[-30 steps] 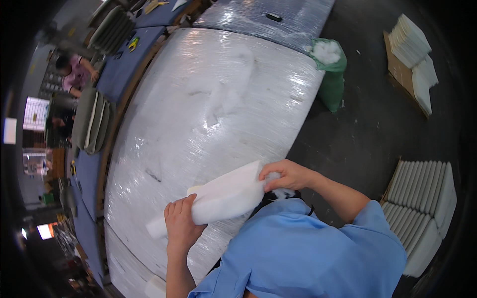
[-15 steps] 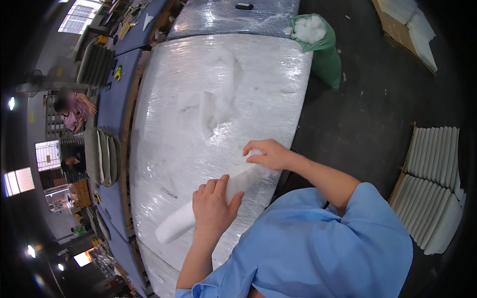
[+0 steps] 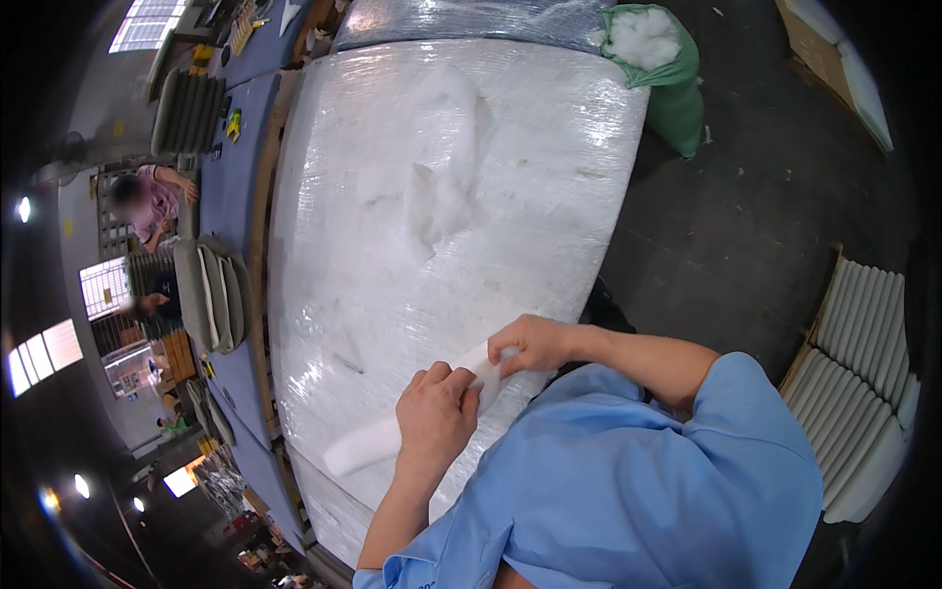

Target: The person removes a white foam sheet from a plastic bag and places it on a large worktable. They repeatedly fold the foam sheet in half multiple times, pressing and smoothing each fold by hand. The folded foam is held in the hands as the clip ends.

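Head view, left to right: grey cushions (image 3: 218, 294) stacked on the blue bench, then the plastic-wrapped table (image 3: 442, 196). Left hand (image 3: 435, 417) presses down on the white fabric piece (image 3: 368, 447), fingers curled over it. Right hand (image 3: 530, 346) pinches its other end, probably thumb and forefinger. Green sack (image 3: 672, 93) beyond.

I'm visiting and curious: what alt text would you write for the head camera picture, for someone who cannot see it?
Seen from above, a person in a blue shirt holds a long white foam strip with the left hand and right hand at the near edge of a big table wrapped in clear plastic. White fluff lies mid-table; a green bag of stuffing stands beyond its far right corner.
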Demonstrator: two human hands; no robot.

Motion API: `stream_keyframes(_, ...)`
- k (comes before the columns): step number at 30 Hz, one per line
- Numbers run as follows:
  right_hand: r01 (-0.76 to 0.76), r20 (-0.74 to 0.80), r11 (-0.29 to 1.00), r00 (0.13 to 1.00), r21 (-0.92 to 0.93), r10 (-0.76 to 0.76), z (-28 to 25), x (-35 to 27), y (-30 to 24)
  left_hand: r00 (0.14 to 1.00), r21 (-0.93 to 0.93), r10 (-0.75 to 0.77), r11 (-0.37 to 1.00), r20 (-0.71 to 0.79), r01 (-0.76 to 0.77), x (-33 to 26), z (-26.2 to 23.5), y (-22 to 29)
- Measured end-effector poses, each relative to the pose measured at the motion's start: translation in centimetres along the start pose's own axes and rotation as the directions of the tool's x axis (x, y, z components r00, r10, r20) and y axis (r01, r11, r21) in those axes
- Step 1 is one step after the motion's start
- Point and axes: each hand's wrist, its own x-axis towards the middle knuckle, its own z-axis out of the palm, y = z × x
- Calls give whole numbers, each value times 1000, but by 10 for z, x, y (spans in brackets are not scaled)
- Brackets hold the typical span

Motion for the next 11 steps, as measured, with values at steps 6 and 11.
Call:
stream_keyframes(6,-3,53,973,999,232,-10,1,21,12,996,-97,-79,992,-31,76,-2,9,-2)
stream_keyframes(11,18,60,976,998,217,-32,6,28,13,994,-133,-95,987,-59,87,-5,9,-8)
